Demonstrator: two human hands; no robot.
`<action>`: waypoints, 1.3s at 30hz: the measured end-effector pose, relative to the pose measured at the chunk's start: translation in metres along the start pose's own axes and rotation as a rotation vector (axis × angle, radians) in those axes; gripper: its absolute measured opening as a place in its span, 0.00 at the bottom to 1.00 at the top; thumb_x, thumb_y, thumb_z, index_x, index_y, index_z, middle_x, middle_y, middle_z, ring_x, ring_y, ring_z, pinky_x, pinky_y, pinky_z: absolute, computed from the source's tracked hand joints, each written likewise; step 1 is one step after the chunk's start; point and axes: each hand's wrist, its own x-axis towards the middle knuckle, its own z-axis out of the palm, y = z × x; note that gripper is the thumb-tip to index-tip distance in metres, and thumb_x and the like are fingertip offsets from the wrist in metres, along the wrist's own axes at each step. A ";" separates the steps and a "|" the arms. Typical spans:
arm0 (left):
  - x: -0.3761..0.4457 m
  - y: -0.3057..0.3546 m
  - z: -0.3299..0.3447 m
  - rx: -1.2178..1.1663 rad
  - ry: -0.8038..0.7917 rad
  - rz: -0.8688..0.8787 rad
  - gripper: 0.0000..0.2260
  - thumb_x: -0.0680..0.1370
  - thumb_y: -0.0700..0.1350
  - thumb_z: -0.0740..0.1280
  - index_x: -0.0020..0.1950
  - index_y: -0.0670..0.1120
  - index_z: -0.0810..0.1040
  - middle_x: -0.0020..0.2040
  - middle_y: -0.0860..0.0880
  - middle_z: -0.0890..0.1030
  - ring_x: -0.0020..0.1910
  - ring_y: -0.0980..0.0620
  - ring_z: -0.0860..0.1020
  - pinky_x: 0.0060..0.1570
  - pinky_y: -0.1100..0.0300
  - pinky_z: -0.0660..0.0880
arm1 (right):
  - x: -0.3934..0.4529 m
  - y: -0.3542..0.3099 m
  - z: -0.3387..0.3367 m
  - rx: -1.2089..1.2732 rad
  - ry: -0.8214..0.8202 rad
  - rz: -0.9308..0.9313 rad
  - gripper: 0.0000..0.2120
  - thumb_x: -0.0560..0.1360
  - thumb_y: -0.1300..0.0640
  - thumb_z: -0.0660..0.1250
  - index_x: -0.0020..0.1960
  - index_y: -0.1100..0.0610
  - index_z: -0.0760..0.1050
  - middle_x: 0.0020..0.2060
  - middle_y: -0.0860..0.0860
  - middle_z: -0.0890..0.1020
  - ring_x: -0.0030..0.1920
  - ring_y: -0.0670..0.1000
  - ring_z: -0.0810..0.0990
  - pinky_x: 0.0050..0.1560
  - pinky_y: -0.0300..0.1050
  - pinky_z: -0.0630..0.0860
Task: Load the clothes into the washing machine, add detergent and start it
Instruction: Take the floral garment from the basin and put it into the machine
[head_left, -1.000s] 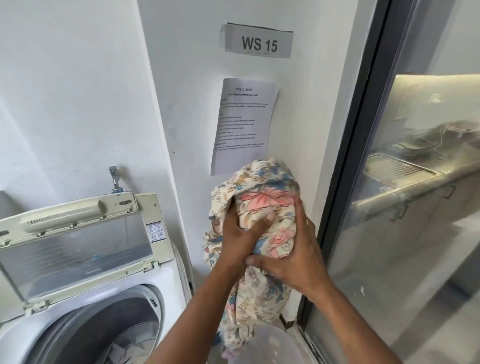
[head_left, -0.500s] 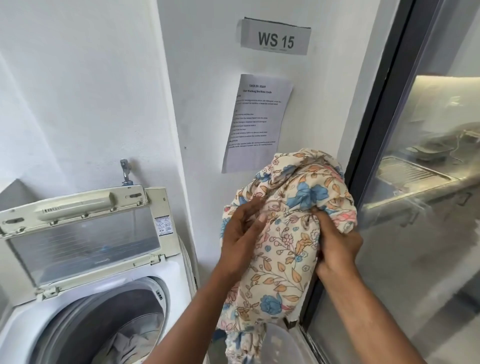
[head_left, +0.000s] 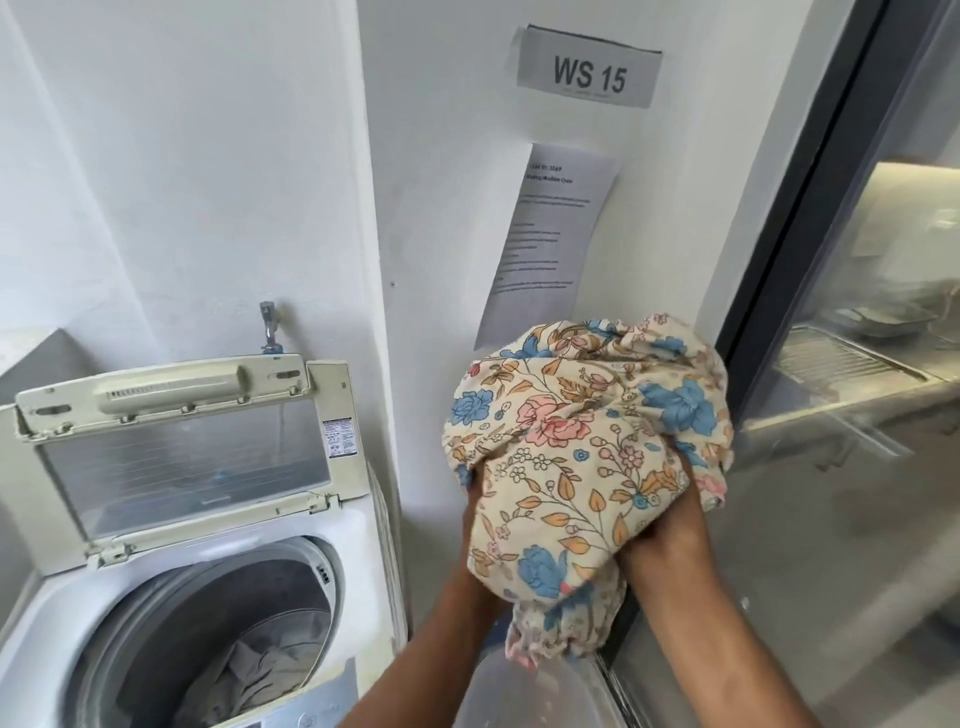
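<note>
Cloth with flowers (head_left: 576, 457) sits bunched up in a big ball, held up in the air in front of the white wall (head_left: 208, 156). We see blue, pink and orange flowers on it, and a tail of it hangs down at the bottom. Our left hand (head_left: 475, 512) is tucked under the left side of the ball, and we can only see a bit of it, so we cannot tell how its fingers are. Our right hand (head_left: 670, 525) is wrapped around the right side, squeezing the cloth tight.

To the left and lower down is the washing machine (head_left: 171, 545). Its lid (head_left: 176, 441) is flipped up and stands open. Inside the round tub (head_left: 208, 634) we see some grey clothes (head_left: 260, 670) lying at the bottom.

Just under the cloth is the rim of a clear plastic basket (head_left: 524, 691).

On the wall behind the cloth hangs a paper with small words (head_left: 550, 228). Above it is a grey sign (head_left: 589, 73) that says WS 15. A metal tap (head_left: 268, 325) sticks out of the wall above the machine. On the right is a glass door with a dark frame (head_left: 789, 223).
</note>
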 end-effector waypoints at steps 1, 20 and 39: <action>0.005 0.005 -0.004 -0.095 0.008 0.002 0.32 0.88 0.40 0.53 0.25 0.37 0.75 0.22 0.42 0.77 0.25 0.45 0.77 0.12 0.67 0.67 | -0.003 0.004 -0.004 -0.027 0.030 0.040 0.19 0.82 0.46 0.64 0.68 0.53 0.79 0.62 0.56 0.85 0.63 0.60 0.83 0.67 0.59 0.76; 0.040 0.062 0.042 0.363 0.098 0.522 0.34 0.66 0.34 0.79 0.70 0.54 0.78 0.59 0.53 0.86 0.59 0.50 0.85 0.55 0.53 0.84 | -0.002 0.019 -0.003 -1.645 -0.171 -0.578 0.65 0.61 0.41 0.81 0.82 0.35 0.38 0.71 0.56 0.68 0.72 0.61 0.70 0.69 0.63 0.74; 0.006 0.070 -0.035 0.281 0.261 0.621 0.23 0.74 0.46 0.78 0.68 0.50 0.80 0.65 0.49 0.84 0.67 0.48 0.81 0.62 0.49 0.81 | 0.009 0.045 -0.013 -0.672 -0.063 -0.357 0.22 0.71 0.75 0.74 0.60 0.55 0.84 0.53 0.53 0.89 0.52 0.57 0.88 0.44 0.54 0.86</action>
